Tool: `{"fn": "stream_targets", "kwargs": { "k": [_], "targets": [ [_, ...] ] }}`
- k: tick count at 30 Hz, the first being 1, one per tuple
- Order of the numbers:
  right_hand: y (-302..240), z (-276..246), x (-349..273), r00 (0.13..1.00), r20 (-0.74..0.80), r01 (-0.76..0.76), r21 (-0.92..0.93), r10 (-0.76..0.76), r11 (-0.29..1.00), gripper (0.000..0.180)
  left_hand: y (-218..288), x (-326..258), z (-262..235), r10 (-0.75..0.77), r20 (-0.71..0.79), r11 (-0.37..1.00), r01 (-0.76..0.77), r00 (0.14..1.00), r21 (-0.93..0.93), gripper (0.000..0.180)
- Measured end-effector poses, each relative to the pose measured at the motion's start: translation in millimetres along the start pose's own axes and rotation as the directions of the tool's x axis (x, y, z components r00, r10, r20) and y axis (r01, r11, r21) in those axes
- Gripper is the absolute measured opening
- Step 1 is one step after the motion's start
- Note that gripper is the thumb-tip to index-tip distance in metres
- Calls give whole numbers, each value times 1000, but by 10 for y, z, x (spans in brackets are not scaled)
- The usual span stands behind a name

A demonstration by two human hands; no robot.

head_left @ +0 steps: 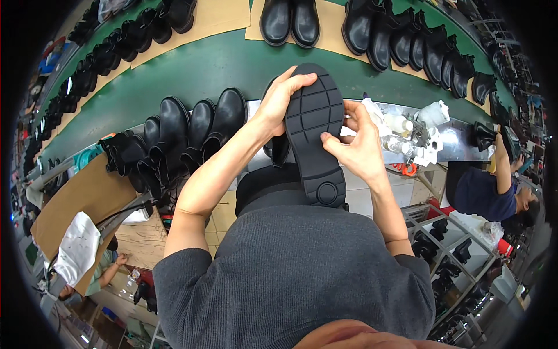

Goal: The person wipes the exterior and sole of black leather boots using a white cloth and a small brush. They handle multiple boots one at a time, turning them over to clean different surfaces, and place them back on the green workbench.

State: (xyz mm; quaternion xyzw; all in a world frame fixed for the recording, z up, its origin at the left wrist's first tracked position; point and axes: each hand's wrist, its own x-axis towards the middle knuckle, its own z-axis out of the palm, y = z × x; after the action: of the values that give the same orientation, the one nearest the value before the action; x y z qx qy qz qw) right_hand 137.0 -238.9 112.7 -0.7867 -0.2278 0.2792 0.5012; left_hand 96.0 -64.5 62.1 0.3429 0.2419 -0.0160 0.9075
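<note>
**Black shoe held sole up between both hands**

The left hand holds the shoe's far left side, thumb over the toe; the right hand holds its right side, thumb on the midsole. The long axis runs near to far, heel near the torso; both hands touch it, neither nearer. Left stand black boots; right, plastic bottles; far, the green bench.
</note>
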Motion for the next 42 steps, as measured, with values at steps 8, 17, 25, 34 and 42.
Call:
{"fn": "stream_targets", "kwargs": {
  "k": [8,17,25,34,42],
  "targets": [
    [-65,21,-44,998,20,-67,82,65,994,58,48,-73,63,12,-15,1000,-12,1000,15,29],
    [18,12,-65,999,33,-37,133,33,990,62,6,-45,-12,10,18,1000,-10,1000,1,51],
    [24,15,-73,996,80,-61,150,50,987,61,-44,-38,-71,17,-8,1000,-17,1000,25,91],
    [27,65,-100,996,71,-72,153,62,986,61,-69,-29,-98,0,14,1000,0,1000,11,96],
    [43,93,-124,998,53,-26,185,16,982,62,-58,-64,-108,26,7,1000,-26,1000,4,95]
  ]
}}
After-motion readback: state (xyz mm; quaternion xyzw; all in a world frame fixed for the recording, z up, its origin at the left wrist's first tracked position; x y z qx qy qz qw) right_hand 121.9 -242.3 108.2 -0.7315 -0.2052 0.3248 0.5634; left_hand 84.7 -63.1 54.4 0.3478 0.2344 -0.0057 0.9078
